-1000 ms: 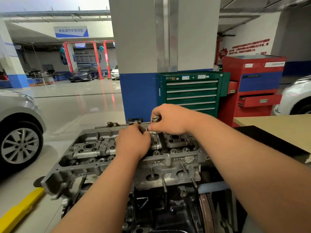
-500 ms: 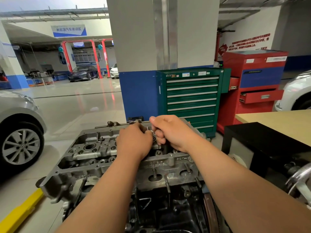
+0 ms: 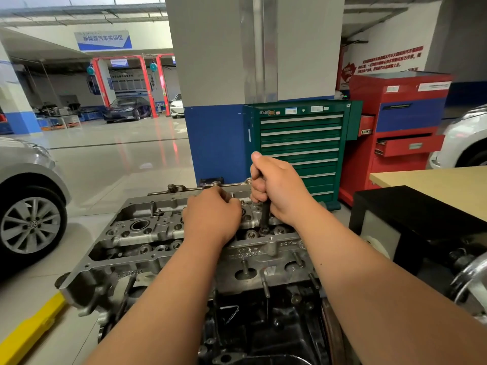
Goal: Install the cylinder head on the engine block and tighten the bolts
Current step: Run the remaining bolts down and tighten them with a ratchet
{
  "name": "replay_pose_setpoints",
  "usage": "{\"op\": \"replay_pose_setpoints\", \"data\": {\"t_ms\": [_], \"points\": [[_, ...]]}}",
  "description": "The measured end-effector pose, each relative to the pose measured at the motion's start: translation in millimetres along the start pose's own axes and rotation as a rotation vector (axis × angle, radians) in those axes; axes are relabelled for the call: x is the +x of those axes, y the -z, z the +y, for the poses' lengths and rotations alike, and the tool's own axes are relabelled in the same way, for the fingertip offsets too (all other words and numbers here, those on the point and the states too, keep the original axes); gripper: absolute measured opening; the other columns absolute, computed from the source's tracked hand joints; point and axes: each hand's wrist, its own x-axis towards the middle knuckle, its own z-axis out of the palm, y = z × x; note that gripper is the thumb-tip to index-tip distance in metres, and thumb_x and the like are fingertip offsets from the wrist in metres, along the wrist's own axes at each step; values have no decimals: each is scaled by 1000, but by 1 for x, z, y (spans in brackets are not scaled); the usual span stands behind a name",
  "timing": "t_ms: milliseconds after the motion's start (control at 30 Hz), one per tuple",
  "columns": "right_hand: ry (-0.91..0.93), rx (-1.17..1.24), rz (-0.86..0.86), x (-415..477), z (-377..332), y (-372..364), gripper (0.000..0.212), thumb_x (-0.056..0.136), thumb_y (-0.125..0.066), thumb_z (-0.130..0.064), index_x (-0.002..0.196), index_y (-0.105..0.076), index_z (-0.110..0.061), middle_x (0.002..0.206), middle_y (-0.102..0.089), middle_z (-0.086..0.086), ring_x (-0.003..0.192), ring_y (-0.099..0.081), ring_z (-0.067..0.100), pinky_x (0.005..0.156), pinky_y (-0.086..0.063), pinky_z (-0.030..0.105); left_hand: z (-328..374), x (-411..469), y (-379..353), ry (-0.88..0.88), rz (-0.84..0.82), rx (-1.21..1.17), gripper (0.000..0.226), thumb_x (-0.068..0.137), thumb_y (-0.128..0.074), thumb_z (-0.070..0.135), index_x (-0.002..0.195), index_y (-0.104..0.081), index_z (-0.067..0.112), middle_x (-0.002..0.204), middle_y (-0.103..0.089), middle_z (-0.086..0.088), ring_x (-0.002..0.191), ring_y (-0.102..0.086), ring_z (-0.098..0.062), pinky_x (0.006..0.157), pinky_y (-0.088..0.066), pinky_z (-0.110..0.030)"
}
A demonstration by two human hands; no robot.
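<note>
Currently the cylinder head point(image 3: 147, 233) sits on the engine block point(image 3: 263, 333), near centre of the scene. Right hand point(image 3: 282, 188) is clamped round a dark shaft point(image 3: 265, 214) held upright, thumb at the top, lower end seated in the right part of the head. Left hand point(image 3: 213, 217) lies knuckles-up on the head just left of it, fingers curled down and hidden, so can't tell if they pinch anything; green tool cabinet point(image 3: 300, 143) and red cabinet point(image 3: 400, 122) stand far right.
</note>
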Motion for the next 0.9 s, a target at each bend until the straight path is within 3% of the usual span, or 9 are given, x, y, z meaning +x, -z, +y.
{"op": "replay_pose_setpoints", "data": {"t_ms": [100,233,367,500,600,733,833,900], "points": [[-13,-94,-35,-3,0,-6,39,99,-47,-29,63,-48,-13,50,-30,3,43,-28,16,51,-31,28,0,0,0,3,-7,5,11,82,-52,29,81,-61,23,90,-67,-4,99,-57,-31,89,-49,-44],[-28,-155,114,-9,-3,-10,39,95,-52,-34,61,-49,-14,45,-36,-4,44,-32,15,54,-34,34,1,-1,1,-2,-11,-1,11,83,-52,29,79,-60,23,90,-67,-4,99,-57,-32,89,-49,-44],[-9,-257,219,-16,-1,-17,41,91,-54,-44,59,-53,-18,46,-42,-5,48,-41,16,60,-46,45,1,-3,2,-13,-3,-7,11,83,-52,28,75,-58,23,88,-67,-4,99,-57,-32,89,-49,-44],[52,-354,275,-23,-1,-17,45,91,-51,-53,70,-57,-14,58,-49,-1,60,-48,17,76,-54,54,2,-4,3,-15,3,-24,12,83,-52,27,75,-59,22,87,-67,-3,97,-57,-32,88,-49,-45],[70,-373,248,-29,5,-15,46,94,-42,-56,76,-56,-16,61,-49,-5,65,-50,14,79,-55,51,1,-5,3,-13,5,-29,12,83,-52,27,74,-59,22,85,-67,-4,96,-57,-32,87,-49,-44],[-1,-299,99,-25,4,-10,31,98,-41,-36,75,-58,-23,69,-51,-4,68,-49,14,68,-51,39,1,-4,2,-12,8,-23,12,83,-52,27,76,-60,22,85,-67,-4,96,-57,-32,87,-50,-44],[-21,-215,-84,-15,-12,4,25,92,-45,-7,85,-64,-21,83,-65,-1,81,-59,16,72,-52,34,2,-3,2,-14,11,-19,13,83,-52,28,77,-61,21,85,-67,-4,95,-58,-32,86,-50,-44],[-42,-134,-205,-9,-19,3,28,88,-40,3,88,-62,-14,81,-69,3,80,-62,22,73,-51,34,0,-3,2,-18,0,-15,13,83,-50,26,78,-60,20,83,-65,-5,95,-57,-34,85,-50,-45]]}}
